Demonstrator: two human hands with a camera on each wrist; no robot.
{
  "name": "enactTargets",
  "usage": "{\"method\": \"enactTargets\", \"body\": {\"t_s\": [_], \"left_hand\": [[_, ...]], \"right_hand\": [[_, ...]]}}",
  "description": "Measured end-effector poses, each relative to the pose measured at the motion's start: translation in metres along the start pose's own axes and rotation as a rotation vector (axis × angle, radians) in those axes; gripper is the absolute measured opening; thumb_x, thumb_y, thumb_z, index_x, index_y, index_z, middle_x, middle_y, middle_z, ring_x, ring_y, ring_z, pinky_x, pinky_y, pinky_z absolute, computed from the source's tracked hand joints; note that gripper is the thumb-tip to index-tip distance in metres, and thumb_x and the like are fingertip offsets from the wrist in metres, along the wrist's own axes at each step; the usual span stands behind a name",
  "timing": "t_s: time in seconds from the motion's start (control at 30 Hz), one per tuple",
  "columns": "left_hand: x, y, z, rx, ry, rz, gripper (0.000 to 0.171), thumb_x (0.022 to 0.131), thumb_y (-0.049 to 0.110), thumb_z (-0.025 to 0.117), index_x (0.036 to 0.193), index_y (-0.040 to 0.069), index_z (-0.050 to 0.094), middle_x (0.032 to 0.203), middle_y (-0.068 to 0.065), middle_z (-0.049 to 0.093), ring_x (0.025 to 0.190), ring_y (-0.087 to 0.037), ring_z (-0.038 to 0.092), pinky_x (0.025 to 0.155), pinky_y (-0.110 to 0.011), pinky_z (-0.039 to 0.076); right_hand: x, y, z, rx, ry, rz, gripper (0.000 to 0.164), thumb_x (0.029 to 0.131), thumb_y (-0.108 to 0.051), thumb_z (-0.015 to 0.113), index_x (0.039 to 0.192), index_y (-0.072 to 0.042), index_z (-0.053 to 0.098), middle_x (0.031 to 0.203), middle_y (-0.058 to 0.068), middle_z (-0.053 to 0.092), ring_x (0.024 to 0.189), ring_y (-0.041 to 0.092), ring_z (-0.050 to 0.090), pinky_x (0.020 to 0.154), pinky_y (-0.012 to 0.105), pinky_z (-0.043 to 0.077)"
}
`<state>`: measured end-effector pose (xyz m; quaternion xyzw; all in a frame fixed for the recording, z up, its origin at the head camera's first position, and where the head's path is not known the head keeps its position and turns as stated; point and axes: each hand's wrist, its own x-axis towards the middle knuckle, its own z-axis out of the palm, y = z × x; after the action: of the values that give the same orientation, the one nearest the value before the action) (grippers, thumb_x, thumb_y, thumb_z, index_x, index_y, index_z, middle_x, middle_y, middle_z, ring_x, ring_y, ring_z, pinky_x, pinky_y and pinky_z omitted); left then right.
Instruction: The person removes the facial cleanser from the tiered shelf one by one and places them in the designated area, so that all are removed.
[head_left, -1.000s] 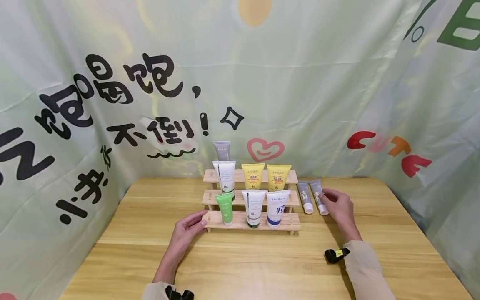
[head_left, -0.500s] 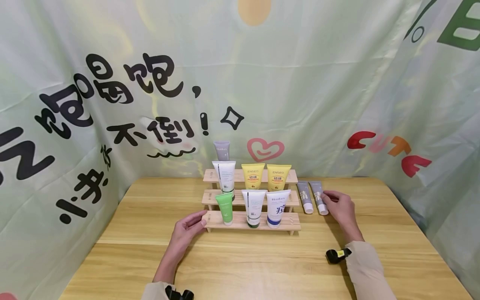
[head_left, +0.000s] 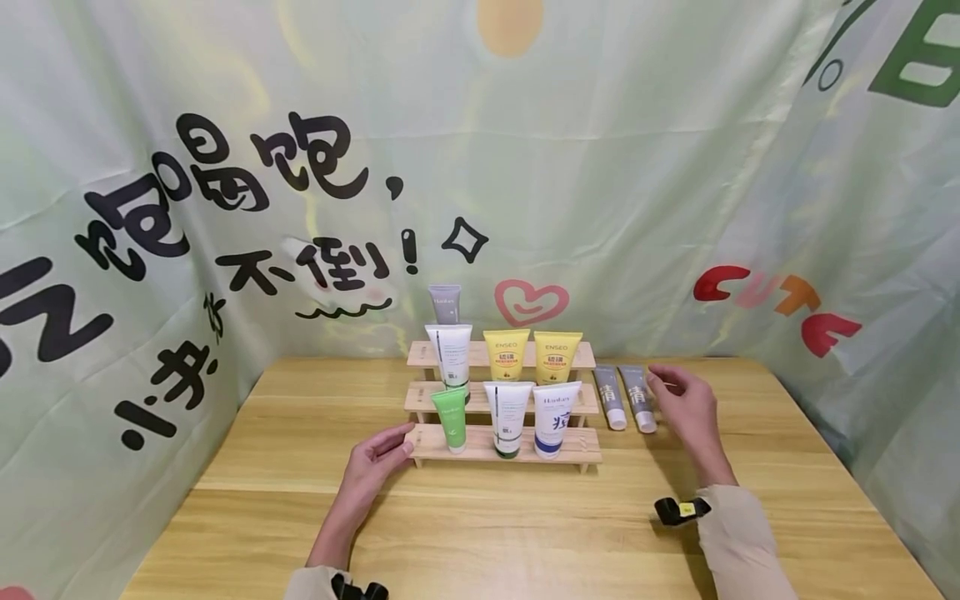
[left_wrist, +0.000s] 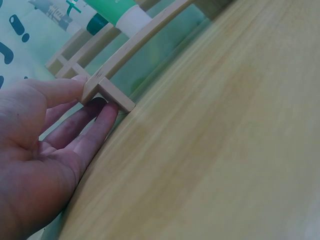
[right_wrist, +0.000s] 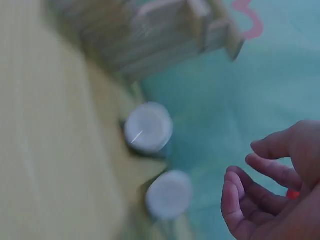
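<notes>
Right hand [head_left: 690, 412] released, fingers loosely curled; grey squeeze tube [head_left: 637, 398] lies just to its left. Left hand [head_left: 370, 463] grips tiered wooden rack [head_left: 475, 444] at left end.

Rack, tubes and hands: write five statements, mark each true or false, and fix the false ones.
1. The left hand touches the wooden rack at its front tier. True.
2. Two yellow tubes stand on the rack. True.
3. The right hand holds a yellow tube. False: it holds nothing.
4. The green tube stands on the rear tier. False: it stands on the front tier.
5. The two gray tubes beside the rack lie on the table. True.
</notes>
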<state>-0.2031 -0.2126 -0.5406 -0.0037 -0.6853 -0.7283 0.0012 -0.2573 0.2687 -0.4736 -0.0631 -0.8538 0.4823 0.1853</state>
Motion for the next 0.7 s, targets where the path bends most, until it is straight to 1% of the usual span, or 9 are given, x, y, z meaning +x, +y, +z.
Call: {"method": "enactTargets", "body": {"t_s": [0.07, 0.17, 0.27, 0.33, 0.53, 0.63, 0.7], "left_hand": [[0.000, -0.001, -0.001, -0.004, 0.001, -0.003, 0.041, 0.095, 0.006, 0.074, 0.134, -0.004, 0.065, 0.133, -0.025, 0.063, 0.109, -0.020, 0.068, 0.090, -0.033, 0.061], [0.000, -0.001, -0.001, -0.003, 0.002, -0.004, 0.040, 0.095, 0.006, 0.074, 0.134, -0.003, 0.065, 0.133, -0.024, 0.063, 0.110, -0.020, 0.068, 0.090, -0.033, 0.061], [0.001, -0.002, -0.001, 0.000, 0.000, 0.003, 0.041, 0.095, 0.006, 0.074, 0.134, -0.002, 0.065, 0.133, -0.024, 0.063, 0.110, -0.020, 0.068, 0.090, -0.034, 0.061], [0.001, -0.002, -0.001, -0.003, -0.003, 0.008, 0.041, 0.095, 0.006, 0.074, 0.134, -0.003, 0.065, 0.133, -0.025, 0.063, 0.110, -0.021, 0.068, 0.090, -0.034, 0.061], [0.000, -0.002, -0.001, -0.010, -0.008, 0.006, 0.041, 0.096, 0.006, 0.073, 0.134, -0.003, 0.065, 0.133, -0.025, 0.063, 0.109, -0.021, 0.068, 0.089, -0.034, 0.061], [0.000, -0.001, -0.001, -0.002, -0.009, 0.006, 0.041, 0.096, 0.007, 0.073, 0.135, -0.002, 0.065, 0.133, -0.025, 0.063, 0.109, -0.021, 0.068, 0.089, -0.034, 0.061], [-0.001, -0.001, -0.001, 0.000, -0.009, 0.006, 0.041, 0.096, 0.007, 0.073, 0.135, -0.002, 0.065, 0.133, -0.024, 0.063, 0.109, -0.021, 0.068, 0.089, -0.034, 0.061]], "right_hand": [[-0.002, -0.010, 0.000, 0.048, -0.010, -0.045, 0.034, 0.102, -0.025, 0.066, 0.126, -0.001, 0.071, 0.119, 0.020, 0.070, 0.085, -0.011, 0.058, 0.071, 0.011, 0.054], [-0.005, -0.027, -0.001, 0.143, -0.030, -0.116, 0.034, 0.102, -0.021, 0.066, 0.128, 0.001, 0.067, 0.119, 0.021, 0.069, 0.089, -0.006, 0.062, 0.073, 0.014, 0.058], [-0.009, -0.046, -0.005, 0.195, -0.045, -0.176, 0.035, 0.103, -0.018, 0.066, 0.132, 0.000, 0.063, 0.121, 0.019, 0.068, 0.095, -0.001, 0.063, 0.078, 0.013, 0.057], [-0.011, -0.059, -0.008, 0.207, -0.053, -0.210, 0.036, 0.103, -0.019, 0.065, 0.134, -0.001, 0.062, 0.123, 0.019, 0.068, 0.099, 0.001, 0.063, 0.080, 0.011, 0.055], [-0.013, -0.101, -0.013, 0.249, -0.114, -0.274, 0.041, 0.102, -0.026, 0.067, 0.140, -0.012, 0.060, 0.129, 0.013, 0.067, 0.112, 0.007, 0.063, 0.088, 0.013, 0.051], [-0.012, -0.121, -0.013, 0.258, -0.139, -0.306, 0.042, 0.102, -0.026, 0.067, 0.141, -0.014, 0.059, 0.130, 0.012, 0.066, 0.114, 0.010, 0.062, 0.090, 0.014, 0.051], [-0.012, -0.133, -0.011, 0.265, -0.152, -0.327, 0.041, 0.102, -0.025, 0.067, 0.141, -0.014, 0.059, 0.129, 0.012, 0.066, 0.115, 0.011, 0.062, 0.092, 0.015, 0.051]]}}
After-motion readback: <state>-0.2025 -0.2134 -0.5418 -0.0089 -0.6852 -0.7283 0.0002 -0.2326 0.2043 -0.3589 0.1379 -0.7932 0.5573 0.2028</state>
